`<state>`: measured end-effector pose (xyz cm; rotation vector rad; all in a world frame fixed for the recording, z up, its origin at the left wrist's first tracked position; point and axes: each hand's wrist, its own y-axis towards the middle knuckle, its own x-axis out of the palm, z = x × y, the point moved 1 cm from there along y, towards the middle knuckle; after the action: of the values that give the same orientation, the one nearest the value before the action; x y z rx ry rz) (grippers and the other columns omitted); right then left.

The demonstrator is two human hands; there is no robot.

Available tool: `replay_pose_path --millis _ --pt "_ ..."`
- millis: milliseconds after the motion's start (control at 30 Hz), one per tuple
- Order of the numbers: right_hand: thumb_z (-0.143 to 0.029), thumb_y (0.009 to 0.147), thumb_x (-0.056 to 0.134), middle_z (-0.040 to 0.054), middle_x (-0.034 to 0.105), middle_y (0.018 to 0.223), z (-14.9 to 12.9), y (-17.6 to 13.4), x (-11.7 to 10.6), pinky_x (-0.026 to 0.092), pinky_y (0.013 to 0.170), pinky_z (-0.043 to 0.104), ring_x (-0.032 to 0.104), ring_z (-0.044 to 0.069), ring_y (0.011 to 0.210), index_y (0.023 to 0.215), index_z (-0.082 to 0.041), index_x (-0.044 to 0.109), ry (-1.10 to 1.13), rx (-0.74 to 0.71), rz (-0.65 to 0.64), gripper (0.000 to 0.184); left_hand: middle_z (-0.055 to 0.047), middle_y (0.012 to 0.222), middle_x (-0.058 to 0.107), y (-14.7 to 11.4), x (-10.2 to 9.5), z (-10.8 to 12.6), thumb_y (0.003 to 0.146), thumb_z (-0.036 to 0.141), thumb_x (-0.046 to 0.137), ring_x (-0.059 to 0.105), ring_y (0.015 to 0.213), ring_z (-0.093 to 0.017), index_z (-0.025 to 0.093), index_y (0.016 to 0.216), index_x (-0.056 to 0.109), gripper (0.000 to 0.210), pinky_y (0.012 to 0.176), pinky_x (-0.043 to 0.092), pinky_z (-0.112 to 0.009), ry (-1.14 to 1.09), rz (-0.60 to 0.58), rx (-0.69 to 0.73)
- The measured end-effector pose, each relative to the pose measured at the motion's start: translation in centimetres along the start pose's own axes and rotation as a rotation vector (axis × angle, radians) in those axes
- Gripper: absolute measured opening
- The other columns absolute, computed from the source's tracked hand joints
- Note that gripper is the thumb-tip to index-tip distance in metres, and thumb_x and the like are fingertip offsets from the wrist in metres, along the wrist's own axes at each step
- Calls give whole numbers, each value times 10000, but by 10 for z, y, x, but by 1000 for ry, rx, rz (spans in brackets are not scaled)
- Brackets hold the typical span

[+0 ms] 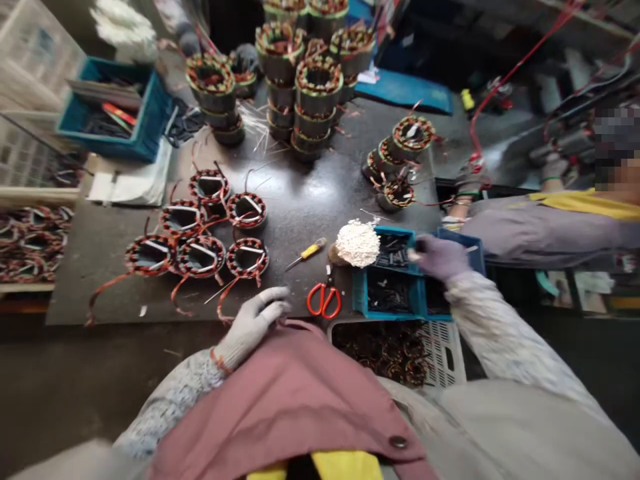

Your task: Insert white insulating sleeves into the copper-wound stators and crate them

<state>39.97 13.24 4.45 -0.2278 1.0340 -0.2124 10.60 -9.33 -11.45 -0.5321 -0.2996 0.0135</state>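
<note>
My left hand [255, 321], in a pale glove, lies at the table's front edge against the pink apron [300, 380], fingers stretched out and holding nothing visible. My right hand [444, 259], gloved and blurred, is above the blue bins [361, 293], which contain small black pieces. Its fingers are drawn together at a small pale thing too smeared to name. Beside the bins stands a clump of white, crumbly-looking material [358, 243]. Red-handled scissors [324, 300] and a yellow-handled screwdriver [311, 252] lie between my hands. Several wire-wound stator rings [201, 255] stand left of them.
Stacked stators [317, 100] rise at the table's back, with a smaller group [400, 160] to the right. A blue crate [110, 133] occupies the back left. Under the front edge is a grey basket [445, 353] of wound parts. A co-worker's sleeve [525, 230] reaches in from the right.
</note>
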Motion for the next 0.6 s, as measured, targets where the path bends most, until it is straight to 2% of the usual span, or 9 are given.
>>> replay_pose_path --millis 67,100,167,233,300,367,467,533,600 --pt "-338 730 666 131 740 831 -5 -45 -11 546 725 399 722 319 852 873 -187 697 387 125 226 210 -121 1231 723 2 3 13 848 475 587 675 1119 -267 182 1265 651 514 1016 522 -424 175 -120 199" --pt "-363 690 681 97 718 760 -17 -69 -11 545 650 389 708 292 747 809 -208 668 642 143 283 196 -121 1345 669 3 5 20 854 468 595 638 1210 -277 197 1341 606 558 1074 490 -433 261 -196 292" --pt "-449 628 736 38 668 660 -60 -115 -3 501 485 360 634 240 548 817 -230 652 1145 125 196 302 -135 1490 556 6 8 33 857 481 628 584 1305 -309 217 1478 478 691 1095 478 -459 427 -354 386" --pt "-475 592 808 26 682 703 -116 -150 13 497 453 331 618 205 534 862 -234 656 1411 98 -46 392 -149 1465 574 7 6 39 901 489 592 608 1277 -333 224 1516 422 691 1044 509 -478 548 -488 398" --pt "-465 576 840 24 692 747 -169 -169 26 499 478 294 606 166 564 848 -222 657 1484 51 -207 408 -149 1323 671 5 -5 38 954 472 517 667 1182 -343 216 1494 448 602 982 534 -488 615 -554 353" --pt "-449 566 851 9 661 696 -209 -172 30 473 485 256 561 127 552 765 -201 642 1446 -15 -356 381 -146 1186 729 1 -22 26 957 464 511 708 1085 -349 194 1481 460 592 937 547 -496 606 -546 264" --pt "-458 651 805 -26 550 560 -240 -158 15 365 407 222 446 86 459 662 -193 584 1361 -41 -566 345 -141 1185 730 -10 -55 -5 896 465 596 714 1059 -311 157 1479 452 676 939 554 -442 330 -519 205" --pt "-457 730 735 -27 519 546 -246 -139 -4 263 353 227 375 78 410 638 -210 538 1373 10 -456 329 -131 1232 714 -19 -79 -31 870 452 604 693 1091 -268 144 1391 543 609 948 551 -380 101 -487 178" --pt "-449 766 701 -12 526 556 -249 -113 -21 226 348 255 359 92 403 613 -231 496 1305 11 -217 336 -123 1142 739 -27 -101 -58 880 466 556 705 976 -232 132 1273 622 520 849 573 -344 -33 -411 37"
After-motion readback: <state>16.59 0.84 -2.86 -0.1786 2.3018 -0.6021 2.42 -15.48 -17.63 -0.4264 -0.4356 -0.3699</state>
